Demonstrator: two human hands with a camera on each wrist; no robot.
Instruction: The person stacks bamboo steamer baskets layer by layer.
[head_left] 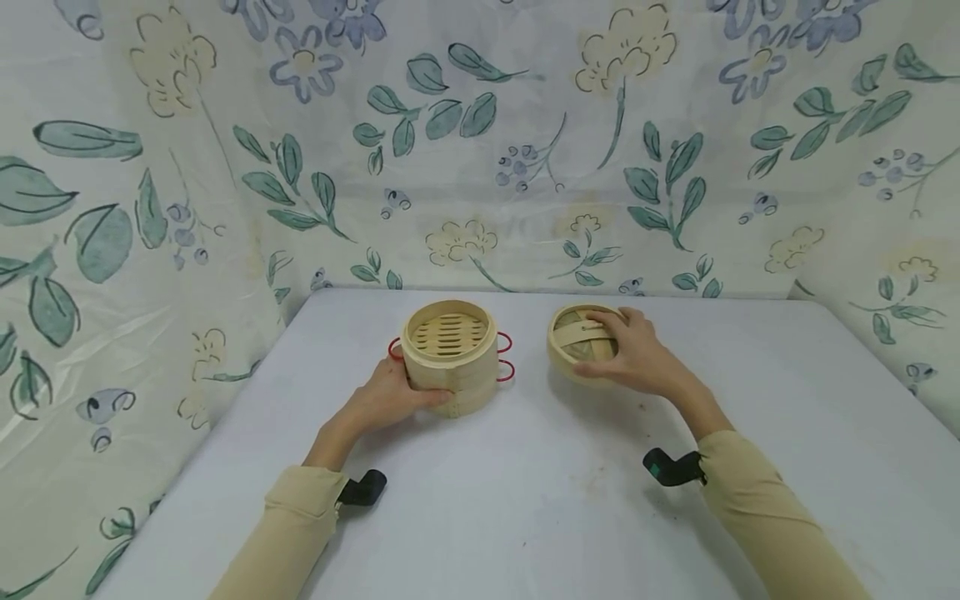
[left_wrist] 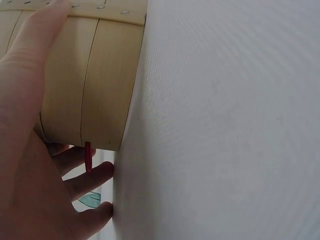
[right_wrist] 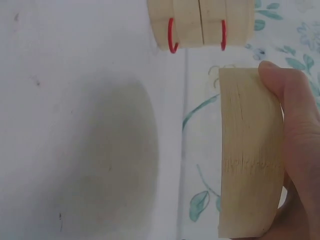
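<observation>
A round bamboo steamer [head_left: 468,385] of stacked tiers with red side loops stands on the white table, its slatted inside open to view from above. My left hand [head_left: 388,393] holds it at its left side, thumb [left_wrist: 37,35] across the front and the other fingers behind, near a red loop [left_wrist: 88,157]. Farther right, my right hand [head_left: 637,354] grips the woven bamboo lid [head_left: 566,340] by its rim. In the right wrist view, the lid's side [right_wrist: 250,150] is apart from the table, with a shadow below it.
The white table [head_left: 517,500] reaches back to a hanging floral cloth [head_left: 517,100], which also lines both sides. A black wrist device [head_left: 363,488] sits at the left cuff and another device [head_left: 671,468] at the right.
</observation>
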